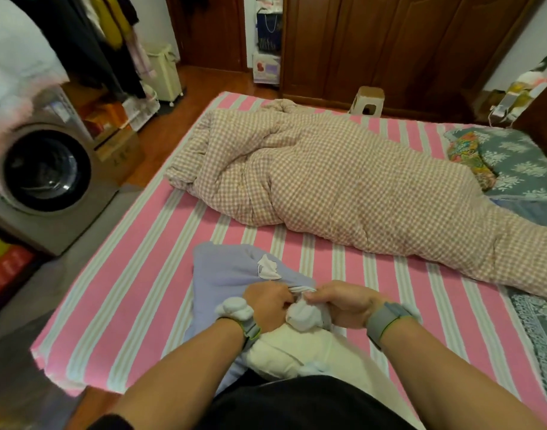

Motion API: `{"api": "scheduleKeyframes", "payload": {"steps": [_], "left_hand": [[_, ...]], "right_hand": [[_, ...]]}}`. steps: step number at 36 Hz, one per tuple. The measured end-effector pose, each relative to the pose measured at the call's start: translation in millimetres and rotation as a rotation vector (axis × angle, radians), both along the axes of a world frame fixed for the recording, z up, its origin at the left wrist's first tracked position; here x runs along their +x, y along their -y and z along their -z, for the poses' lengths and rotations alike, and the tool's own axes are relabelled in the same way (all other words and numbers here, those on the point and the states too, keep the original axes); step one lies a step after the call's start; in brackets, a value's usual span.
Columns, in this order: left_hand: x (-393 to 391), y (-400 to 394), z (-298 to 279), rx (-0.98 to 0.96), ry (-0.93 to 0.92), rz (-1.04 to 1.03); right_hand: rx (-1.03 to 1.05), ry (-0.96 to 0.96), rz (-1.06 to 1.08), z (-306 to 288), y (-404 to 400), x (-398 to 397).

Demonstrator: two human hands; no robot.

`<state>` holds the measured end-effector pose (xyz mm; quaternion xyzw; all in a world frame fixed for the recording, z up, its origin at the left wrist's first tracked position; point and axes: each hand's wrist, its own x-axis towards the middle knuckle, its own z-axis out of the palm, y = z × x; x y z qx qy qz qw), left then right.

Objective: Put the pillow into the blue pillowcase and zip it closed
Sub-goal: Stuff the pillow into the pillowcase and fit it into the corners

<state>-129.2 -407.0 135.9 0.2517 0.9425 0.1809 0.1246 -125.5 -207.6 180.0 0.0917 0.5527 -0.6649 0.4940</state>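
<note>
While both hands, left hand (270, 301) and right hand (343, 302), have fingers clamped on the pillowcase (225, 274) mouth, the pillow (284, 352) remains half out; zipping is still ahead.

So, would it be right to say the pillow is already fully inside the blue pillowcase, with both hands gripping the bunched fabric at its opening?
Not quite. The head view shows the pillow only partly inside the blue pillowcase; its cream end still sticks out towards the person. The rest holds: the left hand and right hand both grip the bunched fabric at the opening.
</note>
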Motion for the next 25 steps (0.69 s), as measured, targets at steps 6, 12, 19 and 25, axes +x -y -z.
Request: {"api": "scheduleKeyframes", "payload": {"steps": [6,12,19,25], "left_hand": [[10.4,3.4,2.9,0.089,0.176,-0.287],[34.7,25.0,-29.1,0.667,0.572,-0.615],[89.2,67.2,-18.6,0.450,0.187,-0.180],[70.6,59.4,-11.3,0.392,0.044,0.038]], "right_hand": [[0.006,-0.019,-0.127,9.9,-8.8,-10.7],[0.063,0.001,-0.055,23.7,-7.4,-16.0],[0.088,-0.005,0.082,23.9,0.5,-20.1],[0.128,-0.045,0.076,15.7,20.0,-25.0]]}}
